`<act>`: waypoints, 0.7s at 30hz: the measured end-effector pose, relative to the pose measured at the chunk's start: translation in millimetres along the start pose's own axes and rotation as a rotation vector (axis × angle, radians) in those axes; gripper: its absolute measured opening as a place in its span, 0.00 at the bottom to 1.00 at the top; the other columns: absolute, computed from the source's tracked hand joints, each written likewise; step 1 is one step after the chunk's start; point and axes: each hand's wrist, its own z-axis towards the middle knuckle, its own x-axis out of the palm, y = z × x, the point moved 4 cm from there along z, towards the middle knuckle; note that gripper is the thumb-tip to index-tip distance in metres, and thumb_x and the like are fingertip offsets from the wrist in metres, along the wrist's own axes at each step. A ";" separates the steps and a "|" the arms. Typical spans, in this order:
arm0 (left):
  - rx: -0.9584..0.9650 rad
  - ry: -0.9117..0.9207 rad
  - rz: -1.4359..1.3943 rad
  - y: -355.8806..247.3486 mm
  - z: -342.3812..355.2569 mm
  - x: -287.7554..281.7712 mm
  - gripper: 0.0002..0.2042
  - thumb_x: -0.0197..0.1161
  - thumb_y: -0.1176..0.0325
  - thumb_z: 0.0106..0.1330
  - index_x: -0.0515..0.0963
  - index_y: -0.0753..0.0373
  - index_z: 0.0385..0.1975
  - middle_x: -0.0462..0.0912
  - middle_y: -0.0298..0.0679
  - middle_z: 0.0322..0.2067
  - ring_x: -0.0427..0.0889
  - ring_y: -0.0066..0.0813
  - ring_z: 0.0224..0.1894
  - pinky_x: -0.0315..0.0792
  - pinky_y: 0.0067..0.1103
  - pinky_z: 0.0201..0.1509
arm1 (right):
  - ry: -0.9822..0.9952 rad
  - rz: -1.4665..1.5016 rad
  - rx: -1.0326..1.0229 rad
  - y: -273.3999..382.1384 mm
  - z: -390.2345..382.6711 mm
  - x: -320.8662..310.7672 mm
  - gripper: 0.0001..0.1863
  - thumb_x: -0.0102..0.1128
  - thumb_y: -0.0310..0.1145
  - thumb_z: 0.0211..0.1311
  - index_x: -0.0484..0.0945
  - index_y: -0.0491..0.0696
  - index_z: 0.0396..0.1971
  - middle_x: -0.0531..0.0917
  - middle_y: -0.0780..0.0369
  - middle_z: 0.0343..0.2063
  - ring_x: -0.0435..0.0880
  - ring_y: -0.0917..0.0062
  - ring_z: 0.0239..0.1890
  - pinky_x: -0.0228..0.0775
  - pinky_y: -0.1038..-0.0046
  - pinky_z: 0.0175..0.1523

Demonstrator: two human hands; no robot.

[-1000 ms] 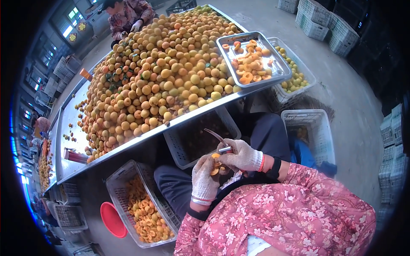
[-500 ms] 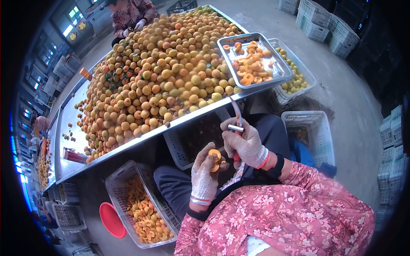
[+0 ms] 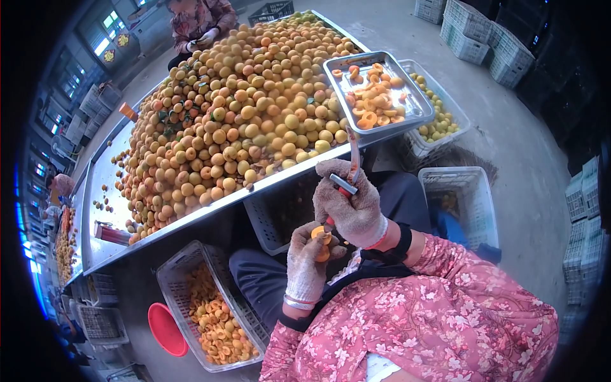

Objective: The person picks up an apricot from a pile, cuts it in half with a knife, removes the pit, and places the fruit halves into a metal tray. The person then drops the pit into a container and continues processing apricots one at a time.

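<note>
My left hand (image 3: pixel 303 267), in a stained knit glove, is closed round a cut apricot (image 3: pixel 323 237) whose orange flesh shows at the fingertips. Close above it, my gloved right hand (image 3: pixel 358 213) grips a knife with a red handle. The knife's curved blade (image 3: pixel 354 149) points up and away from me, and a metal band (image 3: pixel 344 184) crosses the handle near my fingers. The lower end of the handle comes down beside the apricot; whether it touches the flesh I cannot make out. A big heap of whole apricots (image 3: pixel 235 127) covers the metal table in front of me.
A metal tray (image 3: pixel 417 118) with apricot halves sits on the table's right corner, beside a crate of greenish fruit (image 3: pixel 439 114). At lower left, a crate (image 3: pixel 175 280) holds apricot halves next to a red basin (image 3: pixel 167 328). Another crate (image 3: pixel 487 210) stands right. A co-worker (image 3: pixel 200 28) sits across the table.
My right hand has moved left and down toward my left hand, bringing the knife's handle against or near the apricot. My left hand has stayed nearly in place with the apricot.
</note>
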 end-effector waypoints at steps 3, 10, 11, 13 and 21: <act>0.000 -0.002 0.001 -1.6 -1.1 3.5 0.14 0.55 0.71 0.68 0.67 0.65 0.52 0.76 0.42 0.43 0.79 0.29 0.42 0.80 0.26 0.45 | 0.048 -0.098 -0.079 -3.5 -0.6 0.8 0.18 0.50 0.18 0.66 0.66 0.42 0.54 0.77 0.65 0.25 0.75 0.86 0.22 0.68 0.84 0.27; 0.028 -0.077 0.107 1.1 -4.7 6.8 0.16 0.53 0.71 0.67 0.68 0.68 0.53 0.77 0.41 0.42 0.80 0.28 0.40 0.76 0.23 0.41 | 0.091 -0.299 -0.244 2.9 -1.1 4.7 0.19 0.63 0.23 0.60 0.72 0.45 0.51 0.80 0.66 0.28 0.82 0.86 0.30 0.74 0.79 0.36; 0.073 -0.091 0.237 0.5 -5.5 3.7 0.14 0.54 0.70 0.69 0.70 0.68 0.52 0.78 0.38 0.38 0.79 0.24 0.36 0.75 0.19 0.39 | 0.091 -0.299 -0.243 4.5 -0.1 6.1 0.19 0.63 0.23 0.60 0.72 0.45 0.51 0.80 0.66 0.28 0.82 0.86 0.30 0.74 0.79 0.36; 0.117 -0.105 0.367 -2.6 -8.1 4.7 0.13 0.55 0.69 0.70 0.71 0.67 0.51 0.78 0.36 0.35 0.79 0.19 0.33 0.74 0.16 0.36 | 0.159 -0.364 -0.242 5.8 1.5 11.8 0.19 0.63 0.24 0.60 0.72 0.44 0.51 0.81 0.63 0.30 0.84 0.80 0.32 0.75 0.77 0.38; 0.175 -0.132 0.633 -3.9 -11.3 7.2 0.13 0.54 0.69 0.70 0.74 0.68 0.49 0.80 0.36 0.33 0.78 0.18 0.30 0.73 0.16 0.36 | 0.185 -0.262 -0.102 -6.9 1.8 14.4 0.14 0.61 0.24 0.62 0.72 0.45 0.48 0.80 0.65 0.29 0.81 0.83 0.29 0.73 0.80 0.32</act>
